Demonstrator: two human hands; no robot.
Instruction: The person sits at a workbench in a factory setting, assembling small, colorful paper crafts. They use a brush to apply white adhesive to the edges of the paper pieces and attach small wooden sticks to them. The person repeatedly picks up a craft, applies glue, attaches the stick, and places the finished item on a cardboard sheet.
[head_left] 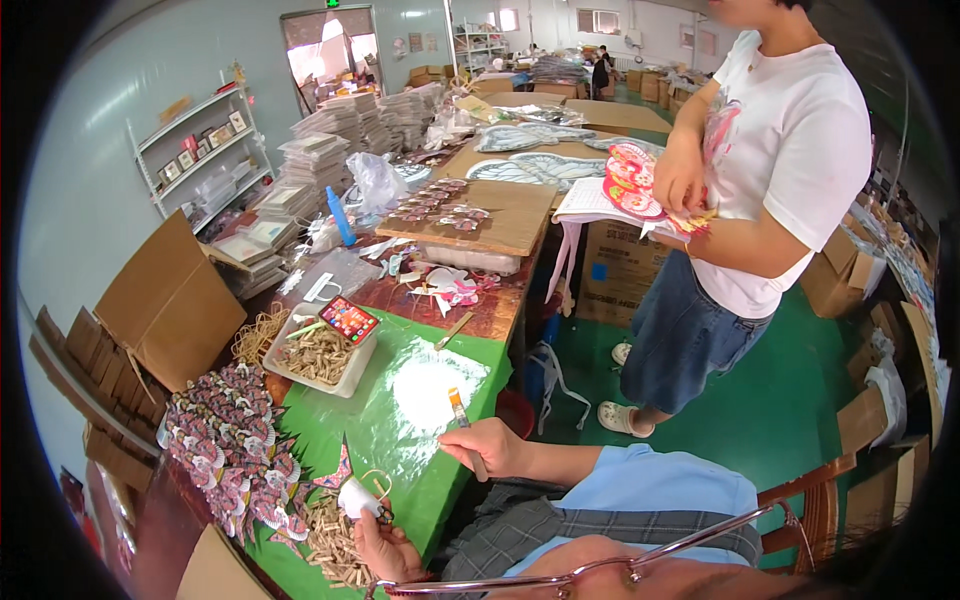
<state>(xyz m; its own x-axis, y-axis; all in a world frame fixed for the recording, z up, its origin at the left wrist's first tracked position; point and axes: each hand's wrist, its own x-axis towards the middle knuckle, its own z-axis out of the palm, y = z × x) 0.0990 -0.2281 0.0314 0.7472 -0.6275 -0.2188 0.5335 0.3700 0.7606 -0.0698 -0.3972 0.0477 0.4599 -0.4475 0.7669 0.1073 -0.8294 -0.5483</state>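
My left hand (388, 548) pinches a white piece (358, 497) with a thin pale loop beside it. A patterned, pointed red-and-dark cutout (336, 472) sticks out past the white piece; I cannot tell whether they are joined. In my right hand (490, 447) is a slim tool with an orange-yellow end (457, 402), held upright above the green table cover (420, 375); its exact kind does not show. Small wooden clothespins (338, 545) lie heaped beside my left hand. Left of them spreads a pile of patterned paper cutouts (228, 445).
A white tub (350, 378) of clothespins carries a phone (349, 320). Beyond stand a blue bottle (340, 216) and a wooden board (520, 210) with cutouts. At right a person (790, 130) holds red cutouts (632, 180). A cardboard box (170, 305) stands at left.
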